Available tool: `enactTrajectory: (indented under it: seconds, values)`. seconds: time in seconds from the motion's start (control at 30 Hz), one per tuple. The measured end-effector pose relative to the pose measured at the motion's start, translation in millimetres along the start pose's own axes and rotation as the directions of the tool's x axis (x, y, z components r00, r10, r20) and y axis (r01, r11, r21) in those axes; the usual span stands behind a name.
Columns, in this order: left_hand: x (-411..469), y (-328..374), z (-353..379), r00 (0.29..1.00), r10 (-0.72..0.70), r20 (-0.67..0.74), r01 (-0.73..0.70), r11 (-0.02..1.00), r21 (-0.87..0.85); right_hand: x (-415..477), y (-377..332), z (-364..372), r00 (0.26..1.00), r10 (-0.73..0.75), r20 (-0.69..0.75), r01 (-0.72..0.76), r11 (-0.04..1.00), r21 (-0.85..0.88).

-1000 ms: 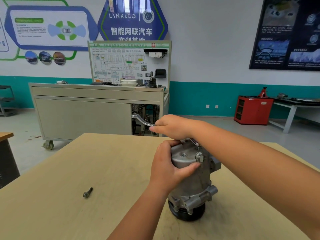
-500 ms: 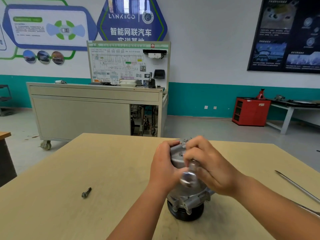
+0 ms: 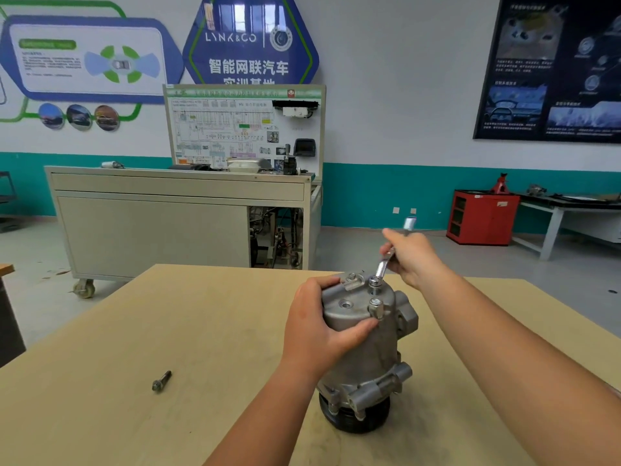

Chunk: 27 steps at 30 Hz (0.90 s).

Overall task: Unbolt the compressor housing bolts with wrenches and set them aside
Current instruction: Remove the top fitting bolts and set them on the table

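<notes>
A loose bolt (image 3: 161,381) lies on the table (image 3: 168,314), well apart at eight o'clock from the upright compressor (image 3: 373,351). The left hand (image 3: 316,327) clasps the compressor's top. At one o'clock, the right hand (image 3: 411,258) grips a wrench (image 3: 383,265) seated on a housing bolt (image 3: 374,281).

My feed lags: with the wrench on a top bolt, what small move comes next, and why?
Probably swing the wrench to loosen the bolt: its end sits on the bolt head, the right hand grips its handle, the left hand steadies the compressor.
</notes>
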State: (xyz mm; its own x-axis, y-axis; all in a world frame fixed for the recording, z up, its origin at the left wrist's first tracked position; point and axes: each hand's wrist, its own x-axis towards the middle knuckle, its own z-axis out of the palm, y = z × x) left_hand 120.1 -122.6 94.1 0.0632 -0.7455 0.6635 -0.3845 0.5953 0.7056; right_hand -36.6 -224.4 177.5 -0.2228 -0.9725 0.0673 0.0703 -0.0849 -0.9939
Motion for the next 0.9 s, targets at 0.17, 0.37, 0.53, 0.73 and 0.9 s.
enactTrajectory:
  seconds: [0.17, 0.37, 0.53, 0.73, 0.9]
  values:
    - [-0.4, 0.0, 0.2, 1.000, 0.029, -0.007, -0.029, 0.999, 0.015, 6.0, -19.8, 31.9, 0.970, -0.035, 0.241, 0.163, 0.827, -0.537]
    - [0.4, -0.3, 0.8, 0.999, 0.037, -0.012, -0.037, 0.999, 0.018, 0.0, -29.1, 53.3, 0.845, -0.104, 0.524, 0.504, 0.480, -0.718]
    - [0.5, -0.9, 1.2, 0.999, 0.044, -0.006, -0.044, 0.999, 0.015, -6.9, -33.8, 67.5, 0.722, -0.172, 0.670, 0.683, 0.334, -0.650]
    - [0.5, -0.7, 1.6, 0.999, 0.051, -0.004, -0.051, 0.999, 0.010, -30.2, -38.3, 75.9, 0.524, -0.264, 0.810, 0.851, 0.207, -0.483]
    - [-0.4, -1.1, 3.8, 0.999, 0.045, 0.012, -0.045, 0.999, 0.020, -56.1, -39.3, 64.0, 0.285, -0.417, 0.863, 0.940, -0.053, -0.337]
